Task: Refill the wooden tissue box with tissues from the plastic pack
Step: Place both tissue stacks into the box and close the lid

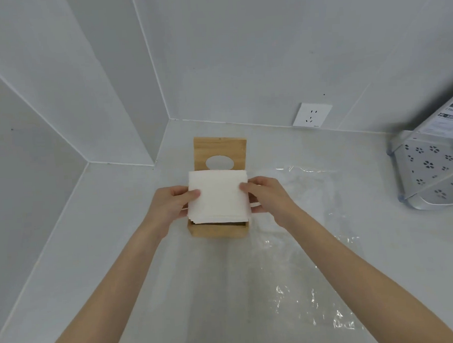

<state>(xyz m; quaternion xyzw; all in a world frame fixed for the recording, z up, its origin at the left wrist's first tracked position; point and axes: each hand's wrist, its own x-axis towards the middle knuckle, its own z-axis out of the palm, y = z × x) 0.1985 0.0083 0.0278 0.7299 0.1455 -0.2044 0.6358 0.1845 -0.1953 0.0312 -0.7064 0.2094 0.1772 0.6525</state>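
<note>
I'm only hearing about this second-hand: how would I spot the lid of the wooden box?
Find the corner where the white countertop meets the tiled walls. The wooden tissue box sits there, with both hands lowering a stack of tissues into it. The lid stands upright behind the stack, the only wooden panel with an oval hole.

White tissue stack (219, 195); light tan wooden box (218, 228), same tan lid (220, 148). Clear glossy plastic wrap (310, 219). Pale grey-white counter (119, 257), white socket (312, 114). Silvery rack (432, 169), dark flower-shaped hole pattern.
</note>
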